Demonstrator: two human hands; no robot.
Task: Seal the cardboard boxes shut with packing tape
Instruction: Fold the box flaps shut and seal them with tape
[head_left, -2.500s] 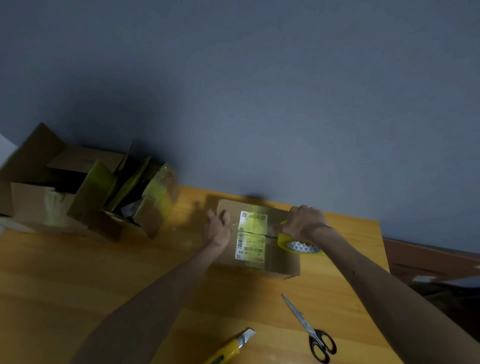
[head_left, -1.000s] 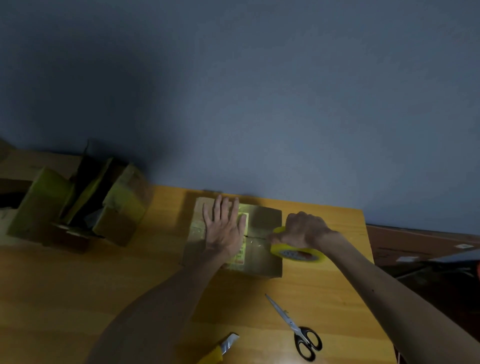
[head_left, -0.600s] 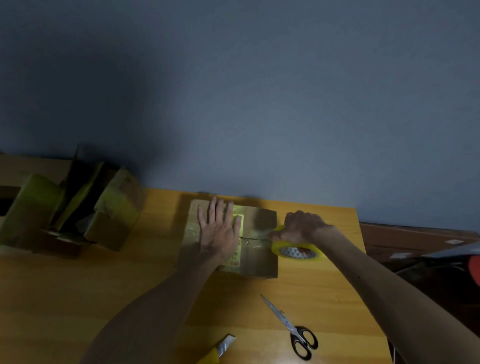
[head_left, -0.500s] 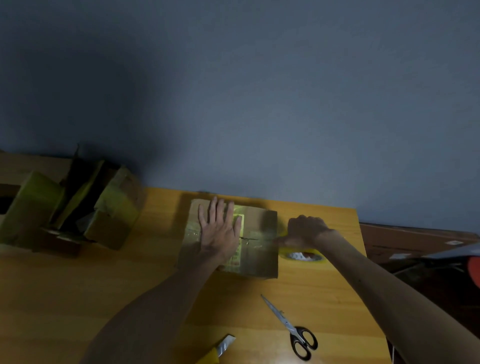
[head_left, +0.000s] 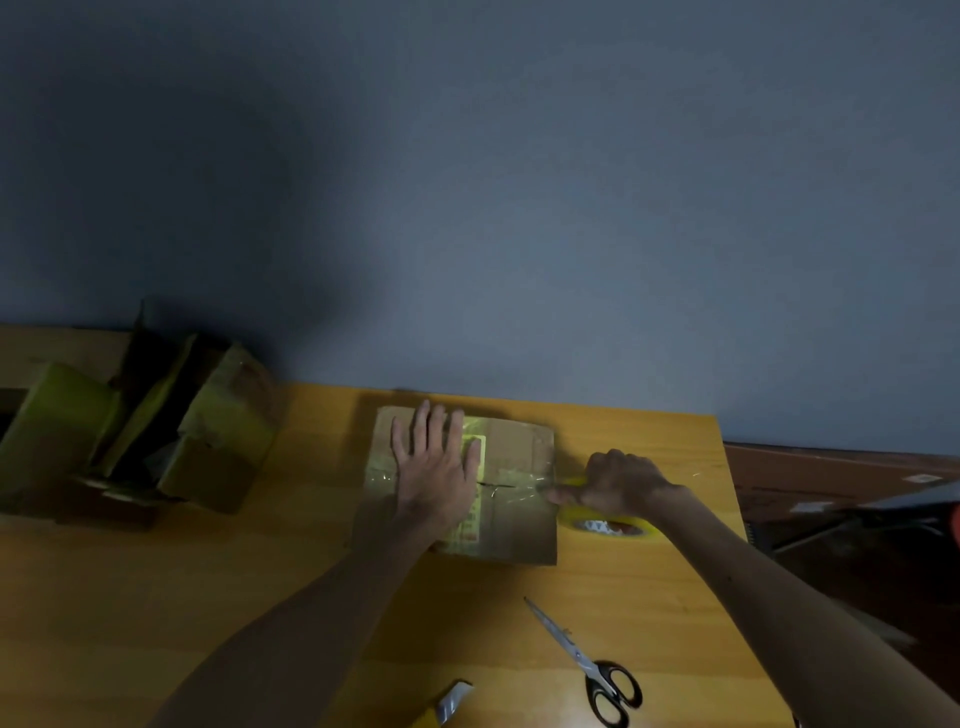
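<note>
From the head camera, the cardboard box (head_left: 519, 457) sits at the far middle of the wooden table (head_left: 156, 597). The left hand (head_left: 434, 467) lies flat on its top with fingers straight and slightly spread, covering most of the label, while the right hand (head_left: 615, 480) curls its fingers over the yellow tape roll (head_left: 608, 527) just beside the box's right edge, thumb at the shiny strip over the seam. Nearer, scissors (head_left: 587, 660) and a utility knife (head_left: 447, 706) lie well apart from the box, and open boxes (head_left: 156, 431) crowd the far left.

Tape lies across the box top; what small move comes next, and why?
Probably draw the tape roll down over the right edge of the box: the right hand holds it just past that edge, tape spans the seam, and the left hand presses the top flat.
</note>
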